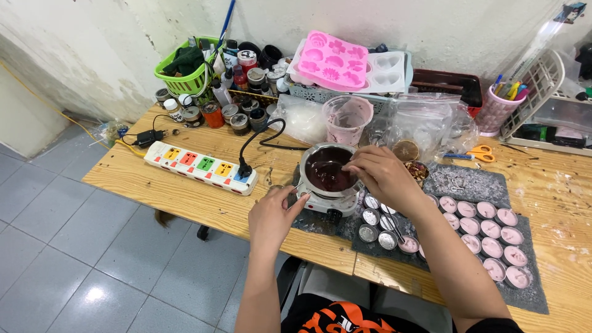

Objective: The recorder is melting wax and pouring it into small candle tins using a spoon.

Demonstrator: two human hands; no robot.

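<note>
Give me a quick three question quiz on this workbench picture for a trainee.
1. True or false: the round metal pot on the small white hot plate holds dark liquid.
2. Which hand reaches over the pot's rim? A left hand B right hand
3. What colour is the fill in the small round tins on the dark grey mat?

Key: 1 true. 2 B. 3 pink.

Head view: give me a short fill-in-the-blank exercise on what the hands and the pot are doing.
1. The right hand reaches over the metal pot, which holds a dark ____ liquid.
2. The left hand grips the pot's ____.
3. The small tins right of the pot hold a ____ filling.

Missing words: brown; handle; pink
</note>
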